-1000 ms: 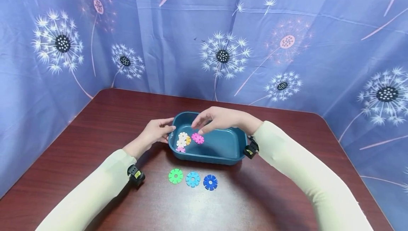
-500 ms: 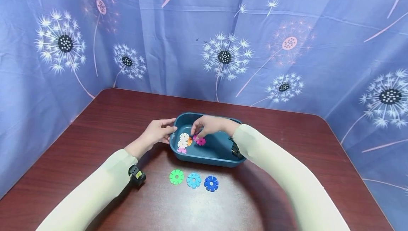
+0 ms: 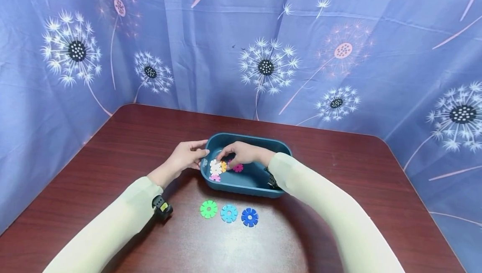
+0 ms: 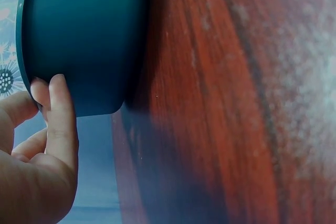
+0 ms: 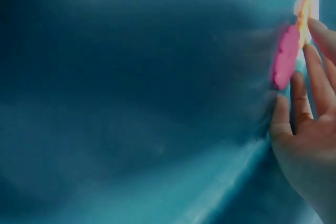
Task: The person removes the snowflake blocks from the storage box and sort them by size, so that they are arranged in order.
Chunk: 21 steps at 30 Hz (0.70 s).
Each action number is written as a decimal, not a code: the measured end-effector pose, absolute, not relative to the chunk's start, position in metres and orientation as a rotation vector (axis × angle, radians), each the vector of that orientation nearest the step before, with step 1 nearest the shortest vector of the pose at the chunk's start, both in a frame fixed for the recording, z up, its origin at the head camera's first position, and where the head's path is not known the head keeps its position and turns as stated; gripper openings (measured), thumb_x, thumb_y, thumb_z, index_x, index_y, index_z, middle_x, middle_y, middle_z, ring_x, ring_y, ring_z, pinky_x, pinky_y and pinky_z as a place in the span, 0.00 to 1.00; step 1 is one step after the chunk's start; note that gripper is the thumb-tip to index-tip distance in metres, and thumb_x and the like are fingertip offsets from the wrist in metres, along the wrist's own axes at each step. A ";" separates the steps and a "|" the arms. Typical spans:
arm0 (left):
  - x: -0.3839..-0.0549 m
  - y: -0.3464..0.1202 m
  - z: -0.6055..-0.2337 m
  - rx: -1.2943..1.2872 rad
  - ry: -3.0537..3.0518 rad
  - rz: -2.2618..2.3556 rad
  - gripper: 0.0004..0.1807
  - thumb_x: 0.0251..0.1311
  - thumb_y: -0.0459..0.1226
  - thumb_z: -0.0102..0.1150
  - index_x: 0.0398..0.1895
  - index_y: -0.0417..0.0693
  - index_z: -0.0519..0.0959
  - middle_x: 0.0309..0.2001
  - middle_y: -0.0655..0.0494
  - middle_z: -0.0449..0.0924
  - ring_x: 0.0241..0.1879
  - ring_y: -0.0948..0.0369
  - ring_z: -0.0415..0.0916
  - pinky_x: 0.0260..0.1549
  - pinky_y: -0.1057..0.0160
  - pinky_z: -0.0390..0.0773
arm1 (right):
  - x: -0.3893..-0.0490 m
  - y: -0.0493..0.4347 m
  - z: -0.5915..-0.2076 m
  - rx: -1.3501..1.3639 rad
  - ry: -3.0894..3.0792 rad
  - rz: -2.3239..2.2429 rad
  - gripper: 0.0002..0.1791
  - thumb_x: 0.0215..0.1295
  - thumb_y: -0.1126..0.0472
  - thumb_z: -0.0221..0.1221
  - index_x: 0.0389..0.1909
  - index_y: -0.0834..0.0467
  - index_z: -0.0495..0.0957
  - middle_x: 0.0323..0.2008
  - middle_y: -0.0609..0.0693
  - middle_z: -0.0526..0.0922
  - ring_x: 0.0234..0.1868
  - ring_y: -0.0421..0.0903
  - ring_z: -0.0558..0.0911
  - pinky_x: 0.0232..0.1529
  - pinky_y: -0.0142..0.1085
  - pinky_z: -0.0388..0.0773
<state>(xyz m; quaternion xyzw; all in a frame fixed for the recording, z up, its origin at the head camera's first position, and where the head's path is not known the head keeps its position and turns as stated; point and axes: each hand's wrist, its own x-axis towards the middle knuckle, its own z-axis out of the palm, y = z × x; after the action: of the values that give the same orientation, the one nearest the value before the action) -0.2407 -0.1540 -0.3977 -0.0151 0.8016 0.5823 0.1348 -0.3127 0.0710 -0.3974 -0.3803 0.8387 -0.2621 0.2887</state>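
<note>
My left hand (image 3: 187, 155) holds the left end of a teal plastic bin (image 3: 241, 188), thumb at the rim and fingers against the outer wall (image 4: 89, 51). Inside the bin, my right hand (image 3: 244, 152) reaches down to the notched plastic discs at the left end. Its fingertips are right at a white disc (image 3: 216, 169) and an orange disc (image 3: 224, 166), around which thumb and forefinger stand apart. A pink disc (image 3: 215, 178) lies nearer the front wall. Magenta discs (image 3: 238, 167) lie partly hidden under the right hand; one magenta disc (image 5: 286, 59) shows beside the fingers.
On the dark red wooden table (image 3: 150, 130), a green disc (image 3: 208, 209), a light blue disc (image 3: 229, 213) and a dark blue disc (image 3: 249, 217) lie in a row before the bin. A blue dandelion-print curtain (image 3: 211, 55) hangs behind the table.
My right hand has gone down into the bin and left, from above the magenta discs to the white and orange ones. A white disc has shifted slightly. The left hand keeps its hold on the rim.
</note>
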 end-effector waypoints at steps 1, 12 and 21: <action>-0.240 -0.154 -0.398 -0.043 2.322 1.686 0.30 0.72 0.36 0.59 0.75 0.41 0.68 0.27 0.51 0.82 0.21 0.67 0.78 0.28 0.69 0.86 | -0.312 0.070 -0.398 -1.016 2.235 -0.705 0.22 0.66 0.65 0.66 0.61 0.57 0.81 0.64 0.55 0.81 0.67 0.52 0.75 0.72 0.43 0.74; -0.238 -0.156 -0.395 -0.042 2.324 1.692 0.30 0.72 0.36 0.59 0.75 0.41 0.67 0.24 0.56 0.80 0.20 0.68 0.78 0.28 0.70 0.86 | -0.307 0.060 -0.402 -1.031 2.286 -0.682 0.27 0.63 0.64 0.70 0.64 0.59 0.77 0.56 0.56 0.81 0.56 0.48 0.75 0.62 0.37 0.77; -0.239 -0.153 -0.396 -0.049 2.315 1.699 0.30 0.72 0.36 0.59 0.75 0.41 0.67 0.26 0.55 0.79 0.20 0.68 0.77 0.27 0.70 0.86 | -0.307 0.063 -0.398 -0.989 2.355 -0.728 0.22 0.63 0.67 0.69 0.57 0.63 0.78 0.44 0.56 0.81 0.42 0.44 0.77 0.48 0.30 0.79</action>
<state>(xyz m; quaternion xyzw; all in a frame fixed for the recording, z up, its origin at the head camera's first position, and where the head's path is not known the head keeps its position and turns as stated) -0.2389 -0.1533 -0.3960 -0.0168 0.7988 0.5862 0.1346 -0.3071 0.0633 -0.3985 -0.3614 0.8608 -0.2659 0.2403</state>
